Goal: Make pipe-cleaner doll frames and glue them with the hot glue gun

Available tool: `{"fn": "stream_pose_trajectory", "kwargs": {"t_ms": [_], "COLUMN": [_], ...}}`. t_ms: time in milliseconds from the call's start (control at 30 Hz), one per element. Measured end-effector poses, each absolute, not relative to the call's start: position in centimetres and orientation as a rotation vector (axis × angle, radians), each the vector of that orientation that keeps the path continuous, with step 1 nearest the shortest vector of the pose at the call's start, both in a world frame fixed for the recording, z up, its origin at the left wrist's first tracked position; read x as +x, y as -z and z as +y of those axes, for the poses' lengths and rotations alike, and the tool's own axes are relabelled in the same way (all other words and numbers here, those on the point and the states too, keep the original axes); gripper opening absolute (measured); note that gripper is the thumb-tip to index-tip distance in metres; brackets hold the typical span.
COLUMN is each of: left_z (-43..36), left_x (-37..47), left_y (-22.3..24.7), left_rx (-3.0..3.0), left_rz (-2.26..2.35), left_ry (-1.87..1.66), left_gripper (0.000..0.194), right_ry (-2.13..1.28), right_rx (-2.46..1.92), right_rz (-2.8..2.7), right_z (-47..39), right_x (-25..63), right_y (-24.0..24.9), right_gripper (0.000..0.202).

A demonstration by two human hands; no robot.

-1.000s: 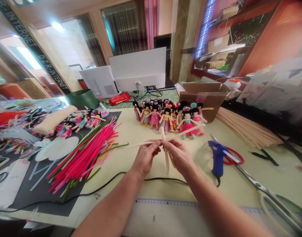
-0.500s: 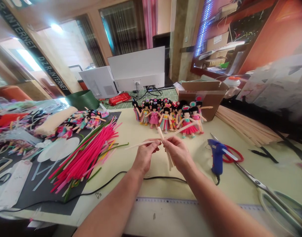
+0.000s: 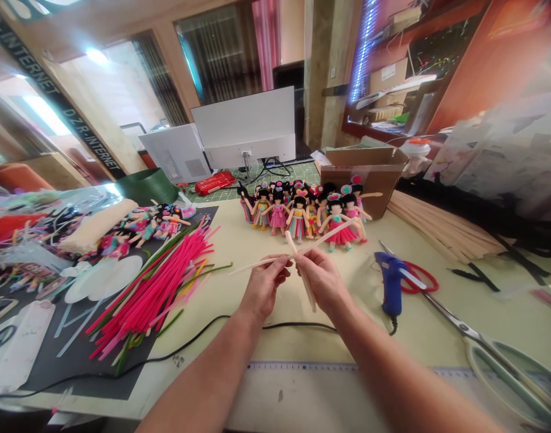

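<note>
Cream-coloured pipe cleaners cross between my two hands above the table. My left hand pinches the strand that points out to the left. My right hand is closed around the crossing, with one looped end sticking up and the legs hanging below the fingers. The exact join is hidden by the fingertips. Just beyond my hands stand several small dolls with black hair and colourful skirts. To the right of my right hand lies a blue glue gun.
Pink and green pipe cleaners lie in a heap on the left. At right are large scissors, red-handled scissors and cream strips. A black cable and a ruler cross the front. Behind stands a cardboard box.
The whole view has shifted slightly. Both hands keep hold of the cream pipe cleaners; the hanging legs now look closer together and more in line.
</note>
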State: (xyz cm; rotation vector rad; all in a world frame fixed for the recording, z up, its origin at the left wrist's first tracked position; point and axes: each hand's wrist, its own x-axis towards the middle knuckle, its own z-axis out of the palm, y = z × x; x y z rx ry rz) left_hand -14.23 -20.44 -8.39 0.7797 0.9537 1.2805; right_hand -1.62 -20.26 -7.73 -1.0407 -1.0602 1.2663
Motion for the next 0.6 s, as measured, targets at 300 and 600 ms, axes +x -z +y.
{"fn": "stream_pose_trajectory", "kwargs": {"t_ms": [300, 600], "left_z": [-19.4, -19.5], "left_x": [-15.7, -15.9], "left_y": [8.1, 7.9], "left_rx": [0.814, 0.834], "left_rz": [0.985, 0.929], "left_ry": [-1.463, -1.468], "left_gripper": [0.028, 0.026], "right_ry": [-1.247, -1.199], "right_rx": [-1.033, -1.031], "right_rz": [-0.923, -0.866], "right_z": [-19.6, -19.2], "right_x": [-0.5, 0.1], "right_y": [7.2, 7.1], "right_gripper": [0.026, 0.027]}}
